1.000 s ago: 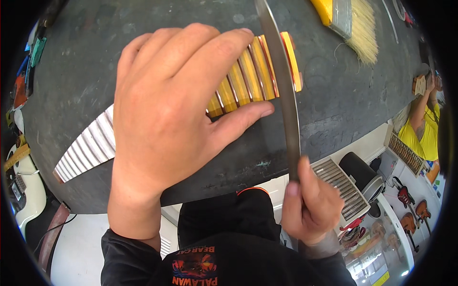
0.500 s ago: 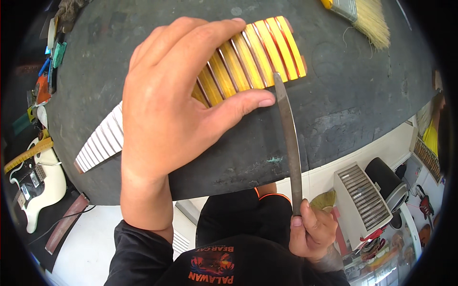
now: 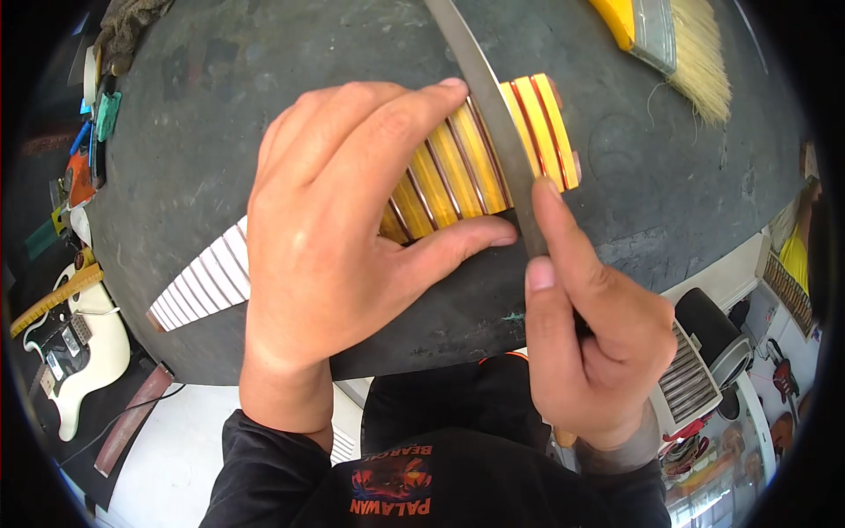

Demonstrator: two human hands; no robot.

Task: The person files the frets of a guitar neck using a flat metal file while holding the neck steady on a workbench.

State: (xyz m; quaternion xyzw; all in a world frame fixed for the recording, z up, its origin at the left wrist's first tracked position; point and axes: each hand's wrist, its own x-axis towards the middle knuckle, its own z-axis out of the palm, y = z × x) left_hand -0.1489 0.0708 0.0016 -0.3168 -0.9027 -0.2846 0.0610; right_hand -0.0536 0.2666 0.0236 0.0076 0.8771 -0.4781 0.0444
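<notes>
Left grip (image 3: pixel 324 211) spans the fretted neck (image 3: pixel 451 167) from above.

Upper right, a yellow-handled brush (image 3: pixel 656 40) on the dark bench (image 3: pixel 660 207); upper left, a rag (image 3: pixel 126 37). Left, a white guitar body (image 3: pixel 101 365), overlapped by a yellow strip (image 3: pixel 58 296); near it, a reddish-brown strip (image 3: pixel 132 424). Lower right, a slatted rack (image 3: pixel 690 380) beside a black cylinder (image 3: pixel 709 322).

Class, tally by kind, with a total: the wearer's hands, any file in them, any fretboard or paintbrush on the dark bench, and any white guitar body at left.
Hands: 2
File: 1
Fretboard: 1
Paintbrush: 1
White guitar body: 1
Total: 6
</notes>
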